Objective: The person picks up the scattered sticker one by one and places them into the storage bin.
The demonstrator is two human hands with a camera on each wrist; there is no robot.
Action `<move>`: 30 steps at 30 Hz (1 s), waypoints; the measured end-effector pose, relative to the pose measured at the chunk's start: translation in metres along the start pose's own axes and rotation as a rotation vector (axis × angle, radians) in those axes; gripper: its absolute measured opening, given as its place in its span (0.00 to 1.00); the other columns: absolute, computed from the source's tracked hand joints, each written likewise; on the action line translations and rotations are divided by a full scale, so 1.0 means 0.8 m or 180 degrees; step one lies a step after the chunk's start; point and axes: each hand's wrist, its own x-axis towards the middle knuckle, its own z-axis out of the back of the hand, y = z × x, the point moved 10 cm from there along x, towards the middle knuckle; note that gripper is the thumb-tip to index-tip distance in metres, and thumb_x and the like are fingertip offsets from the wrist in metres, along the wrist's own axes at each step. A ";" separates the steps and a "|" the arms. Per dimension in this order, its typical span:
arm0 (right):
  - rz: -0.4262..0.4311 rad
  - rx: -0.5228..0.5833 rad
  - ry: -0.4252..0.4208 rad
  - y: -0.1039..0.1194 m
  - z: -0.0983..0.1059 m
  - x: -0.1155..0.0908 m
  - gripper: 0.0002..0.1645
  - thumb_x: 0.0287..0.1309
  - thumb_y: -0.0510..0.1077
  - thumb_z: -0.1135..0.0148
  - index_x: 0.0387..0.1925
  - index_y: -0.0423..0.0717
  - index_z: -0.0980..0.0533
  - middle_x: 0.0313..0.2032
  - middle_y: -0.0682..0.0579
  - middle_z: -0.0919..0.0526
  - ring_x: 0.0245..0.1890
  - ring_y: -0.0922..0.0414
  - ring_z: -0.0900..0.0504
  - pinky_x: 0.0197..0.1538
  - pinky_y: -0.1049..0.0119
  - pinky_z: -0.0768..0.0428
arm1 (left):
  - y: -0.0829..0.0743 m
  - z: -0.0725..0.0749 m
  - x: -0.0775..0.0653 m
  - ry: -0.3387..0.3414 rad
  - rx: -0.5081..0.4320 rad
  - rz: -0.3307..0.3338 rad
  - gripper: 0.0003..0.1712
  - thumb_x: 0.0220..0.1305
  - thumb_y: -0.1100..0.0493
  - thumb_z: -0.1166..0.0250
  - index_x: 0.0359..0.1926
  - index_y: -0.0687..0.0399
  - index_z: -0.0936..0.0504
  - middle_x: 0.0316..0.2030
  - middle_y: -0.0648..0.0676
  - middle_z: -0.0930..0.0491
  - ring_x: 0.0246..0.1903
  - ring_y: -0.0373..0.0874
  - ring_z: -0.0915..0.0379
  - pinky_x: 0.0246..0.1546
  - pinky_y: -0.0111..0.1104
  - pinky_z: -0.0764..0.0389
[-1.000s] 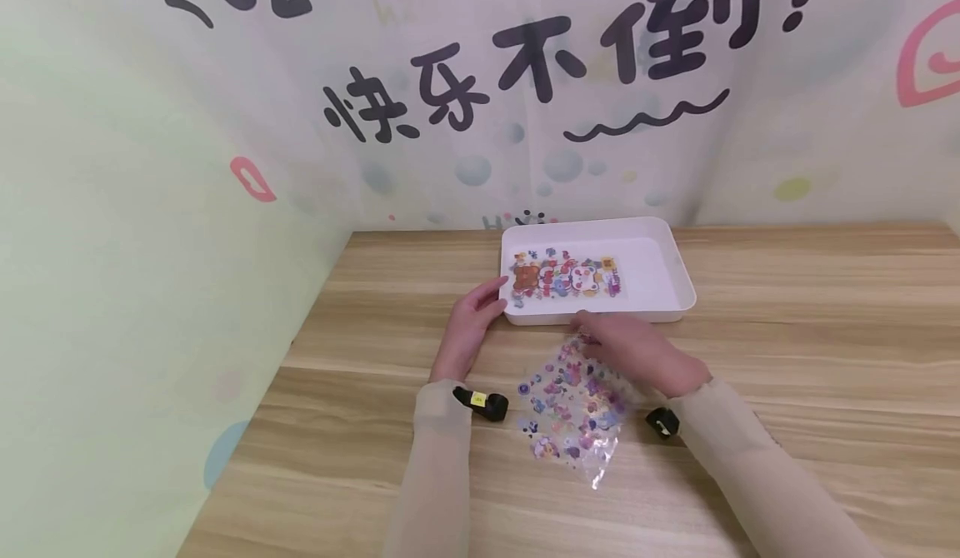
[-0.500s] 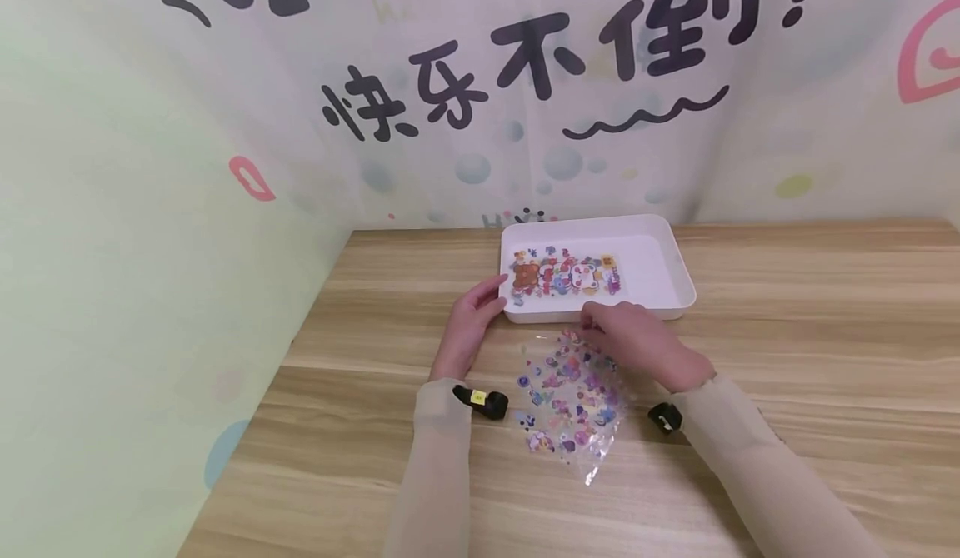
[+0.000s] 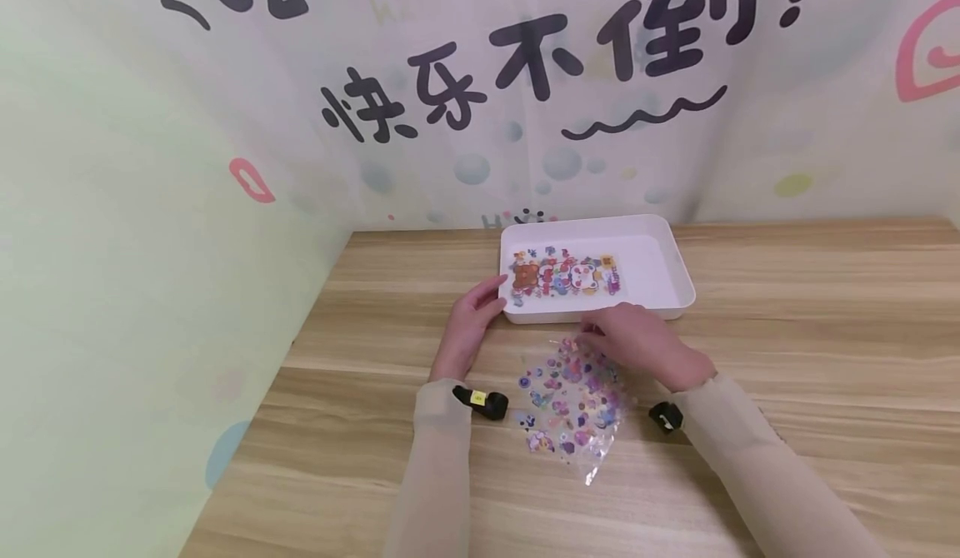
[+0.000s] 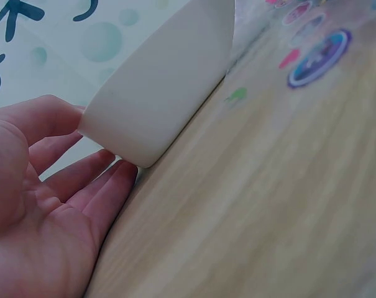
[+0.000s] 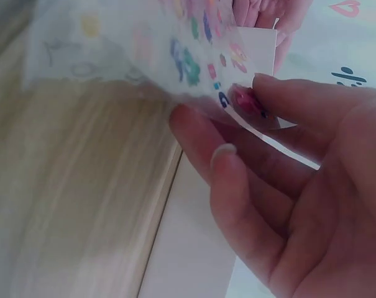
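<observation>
At the front left corner of the white tray (image 3: pixel 652 279), my left hand (image 3: pixel 463 329) rests its fingers against the outer wall. In the left wrist view the fingers (image 4: pixel 107 186) are loosely bent, their tips touching the corner. My right hand (image 3: pixel 637 343) pinches the top edge of a clear sticker sheet (image 3: pixel 573 408), which slants over the table in front of the tray. In the right wrist view the thumb presses a pink sticker near the edge of the clear sheet (image 5: pixel 194 56). Another sticker sheet (image 3: pixel 558 277), with a bear and a white animal, lies in the tray's left part.
The wooden table (image 3: pixel 810 325) extends to both sides of the tray. Behind the tray hangs a printed cloth (image 3: pixel 450 183) with large black characters, and a pale cloth also borders the left side. Each wrist wears a black camera (image 3: pixel 487 404).
My right hand has risen slightly and moved a little to the right, bringing the sheet's upper edge with it. The sheet has shifted and flexed. My left hand and the tray stay put.
</observation>
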 end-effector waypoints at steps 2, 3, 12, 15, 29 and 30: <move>-0.0015 0.0010 0.0026 -0.002 -0.001 0.000 0.05 0.53 0.48 0.39 0.26 0.52 0.23 0.18 0.63 0.28 0.19 0.63 0.32 0.24 0.70 0.31 | 0.000 0.000 0.000 -0.0002 0.0015 -0.0002 0.21 0.61 0.63 0.44 0.56 0.48 0.27 0.56 0.45 0.32 0.56 0.41 0.36 0.55 0.31 0.33; -0.0029 0.0018 0.0048 -0.003 -0.002 0.000 0.06 0.53 0.48 0.39 0.26 0.52 0.22 0.18 0.62 0.28 0.19 0.63 0.32 0.24 0.70 0.31 | -0.001 0.000 -0.001 -0.0005 0.0023 0.0002 0.21 0.61 0.63 0.44 0.56 0.47 0.27 0.56 0.45 0.32 0.56 0.41 0.36 0.54 0.31 0.33; -0.0093 0.0119 0.0190 -0.005 -0.003 -0.001 0.05 0.54 0.46 0.40 0.27 0.50 0.22 0.20 0.60 0.26 0.21 0.61 0.31 0.26 0.69 0.30 | -0.016 -0.004 -0.012 0.0050 0.0018 0.0077 0.21 0.62 0.63 0.45 0.57 0.50 0.29 0.57 0.48 0.32 0.58 0.44 0.39 0.56 0.34 0.35; -0.0019 0.0132 0.0158 -0.005 -0.001 -0.002 0.03 0.53 0.42 0.39 0.30 0.48 0.22 0.23 0.60 0.24 0.23 0.61 0.29 0.29 0.68 0.27 | -0.023 -0.005 -0.015 0.0055 0.0014 0.0090 0.21 0.62 0.64 0.45 0.57 0.51 0.29 0.57 0.49 0.32 0.59 0.45 0.40 0.57 0.34 0.35; 0.0005 0.0211 0.0161 -0.011 -0.004 0.000 0.07 0.59 0.40 0.47 0.37 0.47 0.23 0.32 0.56 0.21 0.28 0.61 0.27 0.33 0.67 0.24 | 0.000 0.000 -0.001 -0.0007 0.0031 -0.0024 0.21 0.61 0.62 0.44 0.56 0.47 0.27 0.55 0.44 0.31 0.55 0.41 0.35 0.54 0.31 0.32; -0.0006 0.0232 0.0160 -0.012 -0.004 0.000 0.07 0.59 0.40 0.47 0.37 0.47 0.24 0.32 0.56 0.21 0.28 0.61 0.27 0.33 0.67 0.24 | 0.000 0.000 -0.001 -0.0006 0.0038 -0.0026 0.21 0.61 0.62 0.44 0.56 0.47 0.27 0.56 0.44 0.31 0.55 0.41 0.35 0.54 0.31 0.32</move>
